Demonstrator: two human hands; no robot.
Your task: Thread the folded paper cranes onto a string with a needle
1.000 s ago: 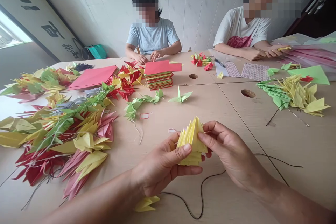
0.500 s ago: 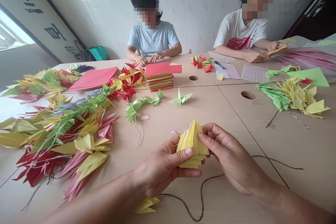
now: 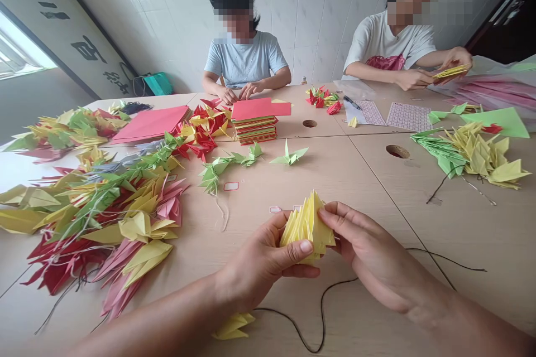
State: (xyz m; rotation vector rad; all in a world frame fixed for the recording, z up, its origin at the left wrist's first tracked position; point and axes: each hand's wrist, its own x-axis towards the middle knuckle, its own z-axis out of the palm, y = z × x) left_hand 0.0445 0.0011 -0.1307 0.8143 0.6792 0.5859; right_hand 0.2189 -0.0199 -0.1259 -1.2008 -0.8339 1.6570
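Observation:
Between my two hands is a bundle of folded yellow paper cranes, pressed together like a fan. My left hand wraps it from the left and below, thumb across its front. My right hand pinches the right side of the bundle between thumb and fingers; some of those fingers are hidden behind it. A dark cord curves over the table below my hands. Beside my left forearm lies a yellow paper piece, partly covered. A green paper crane sits on the table beyond the bundle.
Strung paper cranes in several colours heap at the left. A stack of coloured paper and red sheets stand farther back. Green and yellow cranes lie right, near a table hole. Two people sit across the table.
The yellow bundle has turned slightly in my hands, its lower layers now less visible. At the right, the co-worker's hands have shifted with the yellow folded paper.

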